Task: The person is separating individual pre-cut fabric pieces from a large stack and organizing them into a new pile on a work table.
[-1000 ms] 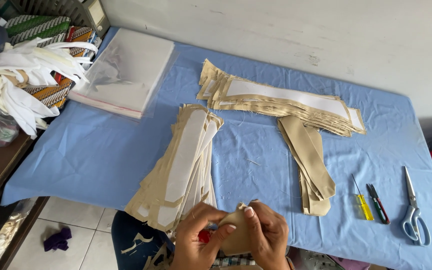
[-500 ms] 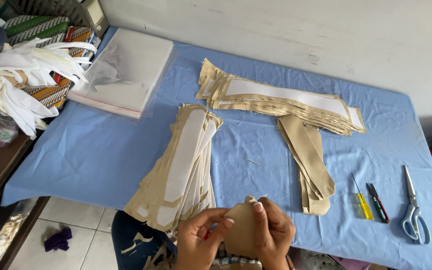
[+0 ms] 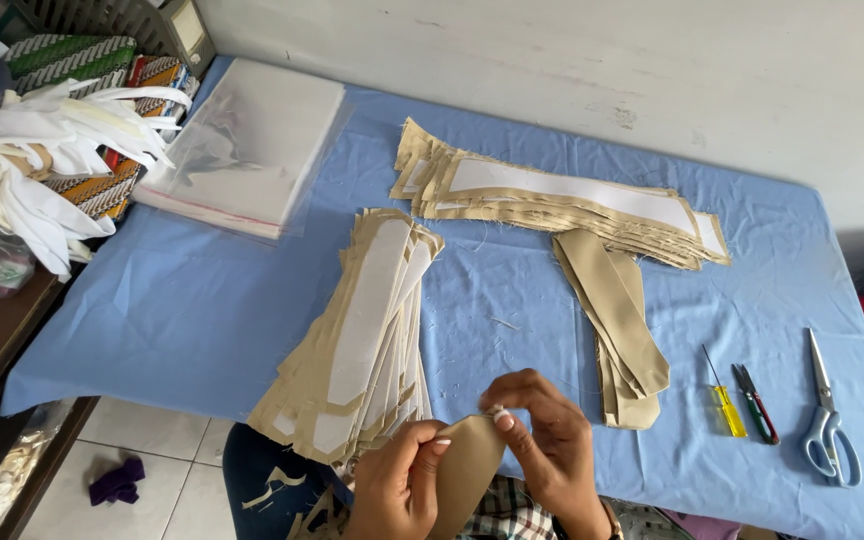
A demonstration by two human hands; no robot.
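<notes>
Left hand [image 3: 399,487] and right hand [image 3: 550,446] both pinch-grip the tan fabric piece [image 3: 464,468]

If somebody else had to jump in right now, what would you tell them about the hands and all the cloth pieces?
Left hand: pinching the lower edge of a tan fabric piece.
Right hand: fingertips gripping the top tip of the same piece, at the table's near edge.
On the blue tablecloth: a stack of tan pieces with white lining just left of the hands, a second lined stack near the wall, and a pile of plain tan pieces to the right.
Tools at right, untouched: yellow screwdriver, small snips, scissors.
Done: pieces sorted into stacks. Left: the piece in hand.
</notes>
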